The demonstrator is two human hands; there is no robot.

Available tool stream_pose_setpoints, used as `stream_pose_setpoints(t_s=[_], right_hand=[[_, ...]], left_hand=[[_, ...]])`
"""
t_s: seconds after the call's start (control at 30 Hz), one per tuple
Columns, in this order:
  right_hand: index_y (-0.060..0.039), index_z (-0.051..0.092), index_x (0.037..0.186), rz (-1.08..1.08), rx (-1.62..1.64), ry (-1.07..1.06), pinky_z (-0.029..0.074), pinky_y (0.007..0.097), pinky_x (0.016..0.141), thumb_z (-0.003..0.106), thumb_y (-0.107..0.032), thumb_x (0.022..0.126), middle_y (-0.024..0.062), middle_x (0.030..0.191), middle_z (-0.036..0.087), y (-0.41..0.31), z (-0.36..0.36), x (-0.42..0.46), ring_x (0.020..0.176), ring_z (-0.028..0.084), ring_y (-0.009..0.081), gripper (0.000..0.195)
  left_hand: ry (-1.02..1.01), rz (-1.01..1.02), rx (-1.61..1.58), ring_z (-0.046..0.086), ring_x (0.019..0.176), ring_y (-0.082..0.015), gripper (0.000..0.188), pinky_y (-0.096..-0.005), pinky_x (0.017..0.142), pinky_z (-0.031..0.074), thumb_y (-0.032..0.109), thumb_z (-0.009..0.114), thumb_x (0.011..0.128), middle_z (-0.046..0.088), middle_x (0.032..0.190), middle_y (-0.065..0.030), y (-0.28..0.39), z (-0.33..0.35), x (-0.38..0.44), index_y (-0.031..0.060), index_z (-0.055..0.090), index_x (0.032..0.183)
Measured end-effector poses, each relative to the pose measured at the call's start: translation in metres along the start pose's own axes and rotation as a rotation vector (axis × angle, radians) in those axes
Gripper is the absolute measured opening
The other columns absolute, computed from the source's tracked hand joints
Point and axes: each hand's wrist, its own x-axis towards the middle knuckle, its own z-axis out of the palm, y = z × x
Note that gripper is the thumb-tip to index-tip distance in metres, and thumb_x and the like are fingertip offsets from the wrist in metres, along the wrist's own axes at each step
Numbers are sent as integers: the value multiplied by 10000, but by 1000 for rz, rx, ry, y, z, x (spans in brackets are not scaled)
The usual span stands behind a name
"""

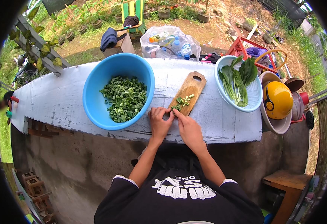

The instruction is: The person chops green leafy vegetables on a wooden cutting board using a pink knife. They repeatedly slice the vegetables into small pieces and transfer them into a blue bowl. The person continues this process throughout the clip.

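My left hand [160,122] and my right hand [191,131] meet at the near end of a wooden cutting board [193,87]. The fingertips of both pinch a small bit of chopped greens; how it is divided between them is hard to see. Cut stem and leaf pieces [184,100] lie on the board just beyond the fingers. Left of my hands, a blue plastic basin [92,95] holds a heap of chopped leafy greens [125,98]. Whole leafy greens [237,81] rest in a light blue plastic colander [220,86] at the right. No knife is visible.
The pale, worn tabletop [59,92] stretches far left, where another person [8,103] is partly seen. A yellow helmet [277,100] sits in a beige basin [281,127] beyond the right edge. Behind the table are a bag of plastic bottles [170,43] and a red crate [236,46].
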Motion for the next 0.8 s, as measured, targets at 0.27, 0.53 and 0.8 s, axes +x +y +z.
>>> stream_pose_setpoints(t_s=[0.27, 0.53, 0.8], right_hand=[[-246, 576, 1503, 15, -13, -29, 563, 563, 785, 555, -190, 1042, 235, 947, 684, -1, 7, 3, 858, 702, 457, 464], [-259, 562, 1517, 7, -73, -51, 562, 561, 764, 568, -181, 1038, 218, 924, 681, 13, -4, -29, 807, 700, 444, 485], [-274, 594, 1489, 16, -61, -24, 556, 548, 749, 577, -180, 1034, 187, 904, 678, 15, -14, -27, 799, 695, 420, 465]], left_hand=[[-9, 19, 36, 596, 926, -249, 91, -411, 905, 426, 163, 807, 856, 688, 885, -5, 1, 1, -1, 105, 745, 889], [2, -7, 42, 599, 899, -247, 60, -406, 901, 425, 160, 791, 862, 691, 850, 2, 3, 3, -1, 112, 755, 870], [-16, -15, -43, 612, 908, -240, 65, -398, 907, 433, 142, 775, 867, 723, 878, 6, 3, -5, 2, 114, 781, 925]])
